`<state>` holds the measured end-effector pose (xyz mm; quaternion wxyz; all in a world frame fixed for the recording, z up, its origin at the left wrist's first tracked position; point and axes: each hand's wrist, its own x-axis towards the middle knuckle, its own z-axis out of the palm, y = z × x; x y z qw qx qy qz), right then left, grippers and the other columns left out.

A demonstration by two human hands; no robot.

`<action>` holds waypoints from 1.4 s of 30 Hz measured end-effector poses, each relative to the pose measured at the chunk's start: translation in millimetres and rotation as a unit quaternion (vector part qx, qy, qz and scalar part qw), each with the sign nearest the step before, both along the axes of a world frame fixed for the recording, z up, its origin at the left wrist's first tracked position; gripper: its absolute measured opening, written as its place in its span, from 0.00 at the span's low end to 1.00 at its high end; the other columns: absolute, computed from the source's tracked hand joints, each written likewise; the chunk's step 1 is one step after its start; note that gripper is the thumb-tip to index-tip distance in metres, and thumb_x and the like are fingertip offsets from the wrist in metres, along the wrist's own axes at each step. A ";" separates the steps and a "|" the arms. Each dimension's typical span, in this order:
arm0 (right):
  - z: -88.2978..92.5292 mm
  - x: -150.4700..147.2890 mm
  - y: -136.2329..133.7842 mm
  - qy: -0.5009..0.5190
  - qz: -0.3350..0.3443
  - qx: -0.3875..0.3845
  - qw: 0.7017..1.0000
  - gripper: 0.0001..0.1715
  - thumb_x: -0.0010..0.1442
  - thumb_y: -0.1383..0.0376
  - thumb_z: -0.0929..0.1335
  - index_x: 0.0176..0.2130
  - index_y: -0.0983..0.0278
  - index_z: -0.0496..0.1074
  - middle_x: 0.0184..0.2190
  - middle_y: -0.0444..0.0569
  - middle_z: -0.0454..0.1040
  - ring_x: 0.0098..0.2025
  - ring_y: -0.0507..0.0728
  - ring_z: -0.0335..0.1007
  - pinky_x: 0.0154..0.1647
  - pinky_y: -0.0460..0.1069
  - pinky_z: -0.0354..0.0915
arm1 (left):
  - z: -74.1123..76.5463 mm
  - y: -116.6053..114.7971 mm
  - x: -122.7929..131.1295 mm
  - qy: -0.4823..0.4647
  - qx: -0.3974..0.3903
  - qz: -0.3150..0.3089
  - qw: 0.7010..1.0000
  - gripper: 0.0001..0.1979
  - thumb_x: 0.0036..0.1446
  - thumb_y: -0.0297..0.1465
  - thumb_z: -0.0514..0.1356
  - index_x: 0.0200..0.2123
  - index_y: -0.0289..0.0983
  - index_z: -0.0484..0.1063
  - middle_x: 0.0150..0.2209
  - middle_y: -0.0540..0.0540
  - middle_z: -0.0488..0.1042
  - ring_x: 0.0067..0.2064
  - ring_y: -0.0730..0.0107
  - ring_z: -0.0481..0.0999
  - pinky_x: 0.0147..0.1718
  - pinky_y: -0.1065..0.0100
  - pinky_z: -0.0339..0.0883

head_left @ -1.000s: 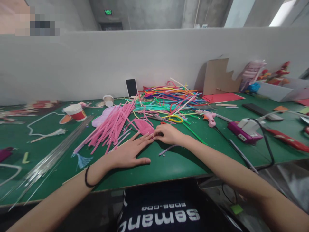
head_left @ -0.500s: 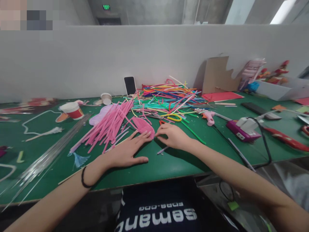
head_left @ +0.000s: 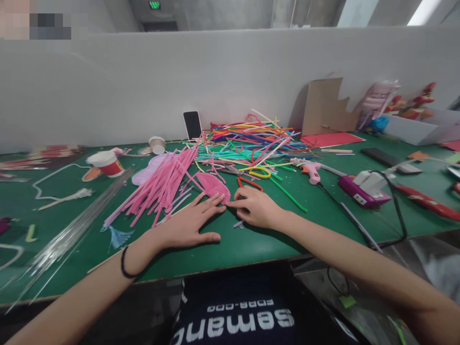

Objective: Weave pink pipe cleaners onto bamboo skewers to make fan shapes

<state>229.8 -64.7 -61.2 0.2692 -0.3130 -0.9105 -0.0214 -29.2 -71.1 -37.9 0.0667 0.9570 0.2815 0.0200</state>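
Note:
My left hand (head_left: pixel 192 220) lies flat with fingers stretched out, its fingertips resting on a pink petal-shaped piece (head_left: pixel 212 186) made of pipe cleaners laid side by side. My right hand (head_left: pixel 257 207) is at the petal's near right end. Its index finger is stretched out and touches that tip, with the thumb apart below it and the other fingers bent. Small purple pipe cleaner offcuts (head_left: pixel 238 224) lie under the right hand. Just beyond it are red-orange-handled pliers or scissors (head_left: pixel 251 183), partly hidden. A bundle of pink pipe cleaners (head_left: pixel 158 187) lies left of the petal.
A heap of colourful pipe cleaners (head_left: pixel 247 143) sits at the back, beside a leaning phone (head_left: pixel 192 125). A pink glue gun (head_left: pixel 312 171) and purple power strip (head_left: pixel 362 194) stand right. Left are a paper cup (head_left: pixel 107 164) and thin metal wires (head_left: pixel 79 223).
My right hand has shifted slightly right, and its index finger has straightened onto the petal's tip from a looser pinch. More of the red-orange handles shows. My left hand stays put.

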 end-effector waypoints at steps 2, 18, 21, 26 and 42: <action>0.2 -0.6 -0.3 0.005 -0.004 -0.012 1.000 0.19 0.59 0.72 0.67 0.48 0.62 0.79 0.38 0.52 0.75 0.41 0.58 0.68 0.44 0.52 0.66 | 0.2 0.1 0.1 0.006 0.001 -0.001 1.000 0.40 0.61 0.56 0.51 0.69 0.39 0.54 0.72 0.40 0.44 0.72 0.55 0.46 0.69 0.52 0.32; 3.1 -0.9 4.9 0.001 0.008 -0.031 0.999 0.16 0.61 0.69 0.67 0.47 0.60 0.80 0.37 0.51 0.74 0.40 0.56 0.68 0.44 0.52 0.65 | 0.1 1.1 1.1 0.002 0.009 -0.009 1.000 0.40 0.61 0.56 0.51 0.68 0.39 0.56 0.72 0.40 0.47 0.72 0.54 0.46 0.69 0.54 0.34; 3.5 0.2 6.6 0.029 0.012 -0.044 0.999 0.16 0.61 0.70 0.67 0.46 0.60 0.80 0.38 0.51 0.74 0.41 0.56 0.69 0.44 0.51 0.66 | -0.7 1.4 0.8 -0.001 0.009 -0.011 1.000 0.39 0.62 0.56 0.51 0.69 0.40 0.55 0.72 0.41 0.47 0.72 0.56 0.46 0.69 0.55 0.32; 2.2 2.1 8.7 0.121 -0.024 -0.033 0.992 0.14 0.60 0.71 0.66 0.42 0.62 0.80 0.36 0.50 0.74 0.41 0.56 0.69 0.45 0.51 0.66 | 0.7 0.5 1.5 0.010 0.006 -0.007 1.000 0.39 0.62 0.56 0.50 0.68 0.39 0.55 0.72 0.41 0.43 0.72 0.57 0.44 0.69 0.56 0.31; -0.6 -1.5 9.7 0.004 0.014 -0.012 1.000 0.15 0.60 0.70 0.67 0.45 0.61 0.79 0.39 0.52 0.74 0.41 0.57 0.68 0.44 0.52 0.66 | -0.7 1.3 1.0 0.001 0.007 -0.005 1.000 0.38 0.63 0.55 0.51 0.68 0.39 0.56 0.72 0.41 0.47 0.72 0.56 0.45 0.69 0.54 0.34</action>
